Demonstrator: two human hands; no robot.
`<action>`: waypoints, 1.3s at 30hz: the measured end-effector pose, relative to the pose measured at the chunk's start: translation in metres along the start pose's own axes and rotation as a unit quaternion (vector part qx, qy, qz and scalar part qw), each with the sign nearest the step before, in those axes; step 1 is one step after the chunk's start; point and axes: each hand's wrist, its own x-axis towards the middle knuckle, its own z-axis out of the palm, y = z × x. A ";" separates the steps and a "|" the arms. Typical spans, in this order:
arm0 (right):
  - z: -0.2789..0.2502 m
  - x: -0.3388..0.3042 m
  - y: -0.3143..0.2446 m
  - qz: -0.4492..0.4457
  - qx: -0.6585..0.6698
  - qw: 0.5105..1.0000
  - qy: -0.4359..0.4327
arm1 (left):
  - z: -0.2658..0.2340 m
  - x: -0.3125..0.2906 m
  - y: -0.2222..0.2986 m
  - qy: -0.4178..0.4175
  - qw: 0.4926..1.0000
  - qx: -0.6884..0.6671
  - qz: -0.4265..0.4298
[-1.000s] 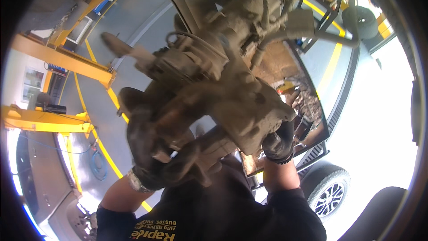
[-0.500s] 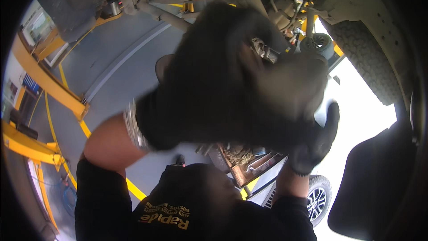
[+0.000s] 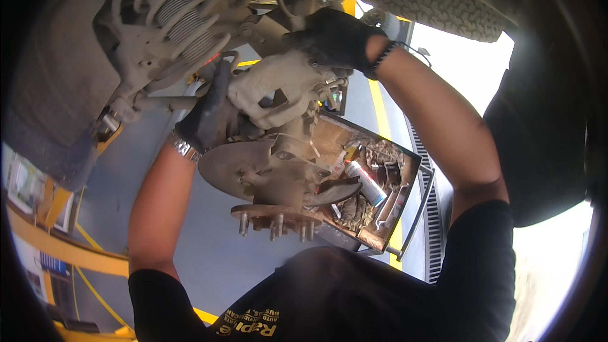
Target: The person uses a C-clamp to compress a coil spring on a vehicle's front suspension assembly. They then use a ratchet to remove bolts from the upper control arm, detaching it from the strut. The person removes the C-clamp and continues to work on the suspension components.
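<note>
Under a raised vehicle, a coil spring [image 3: 180,22] fills the upper left of the frame, and beside it the left hand [image 3: 209,114], in a dark glove with a metal watch band at the wrist, is pressed against the left side of a pale brake caliper [image 3: 275,85], fingers wrapped round its edge. Half a second ago both gloves blocked the lens; now they have drawn apart and the caliper sits in plain view above the wheel hub [image 3: 278,215], whose rusty flange shows 5 or so studs pointing down. The caliper appears to be steadied in place rather than carried. Further right, the right hand [image 3: 335,38] is closed on fittings above the caliper; what exactly it pinches cannot be told. Behind the hub stands an open tool tray [image 3: 405,180].
</note>
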 end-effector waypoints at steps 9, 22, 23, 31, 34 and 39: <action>0.018 0.020 0.011 0.006 -0.124 0.987 -0.102 | -0.028 0.016 -0.007 0.040 0.945 0.308 0.107; 0.010 -0.059 0.024 0.088 0.218 0.948 0.212 | -0.023 0.077 -0.020 0.046 0.780 0.587 0.211; 0.034 -0.067 0.030 0.051 0.287 0.918 0.267 | -0.040 0.050 -0.015 0.095 0.748 0.622 0.212; 0.380 -0.393 0.110 0.575 0.115 0.784 -0.202 | -0.022 0.047 -0.006 0.120 0.828 0.522 0.165; 0.408 -0.369 0.076 0.646 0.135 0.719 -0.217 | -0.032 0.043 -0.005 0.166 0.813 0.552 0.078; 0.410 -0.353 0.078 0.694 0.132 0.679 -0.200 | -0.033 0.041 -0.011 0.117 0.835 0.514 0.159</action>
